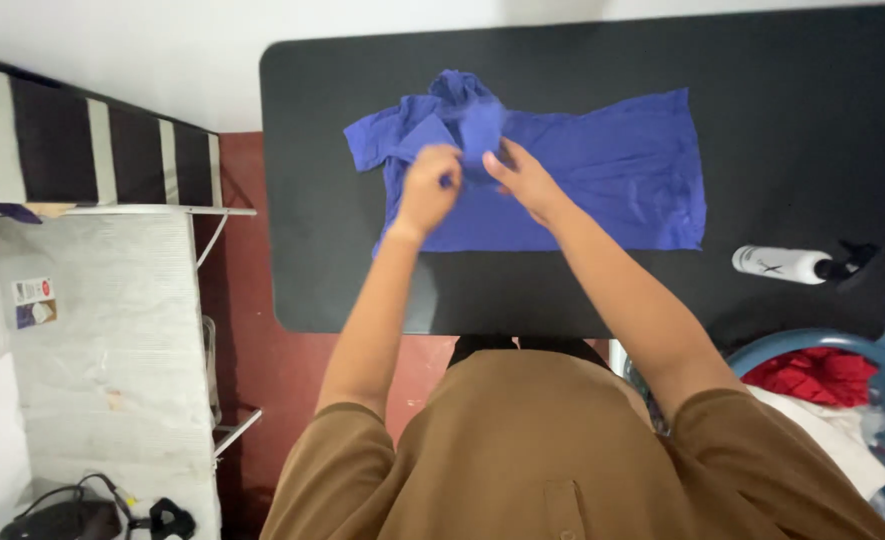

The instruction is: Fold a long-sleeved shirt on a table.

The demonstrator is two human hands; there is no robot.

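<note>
Down on the black counter [792,150] lies a blue shirt [602,170], spread flat with its hem toward the right and its collar end toward the left. Both hands meet over the collar end of the shirt, near the middle of the counter's far half. The left hand [429,185] is clenched, pinching a fold of blue cloth between its fingers just beside the short sleeve that sticks out to the left. The right hand [522,178] is close beside it, nearly touching, its fingers gripping the bunched cloth that rises in a small hump at the collar. The rest of the shirt lies smooth and flat on the counter, well clear of the edges. A white spray bottle [780,264] with a black nozzle lies on its side near the counter's right front corner, well apart from the shirt. Below that corner stands a blue basket [762,350] holding a red cloth [812,375] and some white cloth. To the left of the counter, a black-and-white striped cloth [82,140] lies over a rack, with a white padded board [112,340] beneath it. The person wears a brown top.
</note>
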